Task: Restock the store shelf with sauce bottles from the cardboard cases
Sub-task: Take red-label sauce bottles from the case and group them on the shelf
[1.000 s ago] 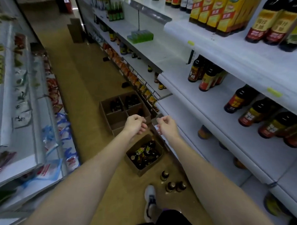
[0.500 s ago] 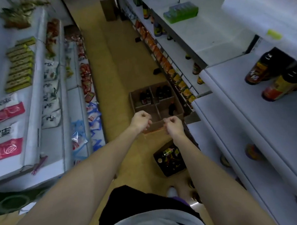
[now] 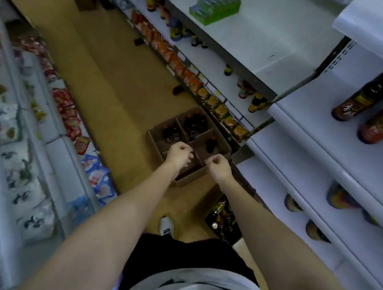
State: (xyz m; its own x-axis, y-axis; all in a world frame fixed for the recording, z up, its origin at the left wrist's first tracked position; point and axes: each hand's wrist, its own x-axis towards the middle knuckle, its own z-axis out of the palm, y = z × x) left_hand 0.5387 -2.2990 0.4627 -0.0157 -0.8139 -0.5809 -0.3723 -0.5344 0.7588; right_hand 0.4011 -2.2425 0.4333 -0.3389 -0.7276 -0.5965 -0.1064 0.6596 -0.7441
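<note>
left hand (image 3: 178, 155): fingers curled into a loose fist, nothing held, kept out over the divided case

right hand (image 3: 218, 168): same deal, fingers curled together, nothing gripped

divided cardboard case (image 3: 221, 144): parked on the floor right by the shelf base, a few sauce bottles (image 3: 193, 125) left inside, probably so reaching stays short

second case (image 3: 223, 220): nearer the feet, packed with bottles

shelf (image 3: 313, 137): mostly bare, lots of room to be filled

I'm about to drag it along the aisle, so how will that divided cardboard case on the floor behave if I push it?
The divided cardboard case will probably slide easily on the smooth floor. Its few upright bottles stand loose in roomy compartments, so they may topple or clink. With its top open, the walls may flex.
</note>
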